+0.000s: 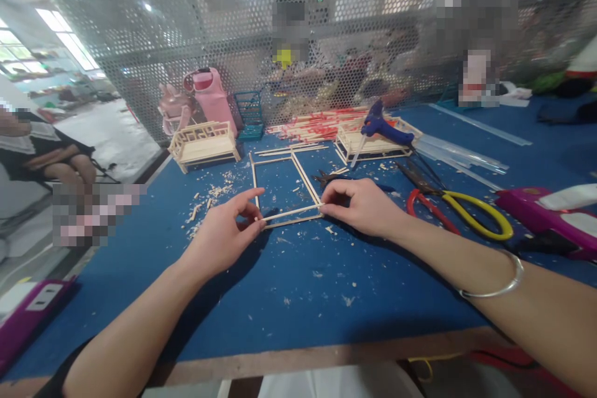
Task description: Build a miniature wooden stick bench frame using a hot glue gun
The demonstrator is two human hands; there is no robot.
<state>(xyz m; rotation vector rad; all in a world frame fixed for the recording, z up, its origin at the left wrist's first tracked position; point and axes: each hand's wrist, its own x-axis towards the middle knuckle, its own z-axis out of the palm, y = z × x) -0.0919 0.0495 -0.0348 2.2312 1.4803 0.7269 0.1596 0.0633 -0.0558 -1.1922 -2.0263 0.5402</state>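
A thin wooden stick (291, 213) spans between my two hands, just above the near side of a rectangular stick frame (298, 221) on the blue table. My left hand (224, 224) pinches its left end between thumb and a finger, with the index finger stretched out over the frame's left side. At the other end, my right hand (357, 204) pinches the stick at the frame's near right corner. Whether the stick touches the frame is hard to tell. Dark pliers (321, 179) lie beyond my right hand, partly hidden by it.
A small wooden bench model (205, 146) stands at the back left. A blue glue gun (385, 127) rests on another wooden model (347, 146), near a pile of red-tipped sticks (317, 124). Yellow-and-red-handled cutters (480, 214), clear glue sticks (461, 152) and a purple device (550, 217) lie right.
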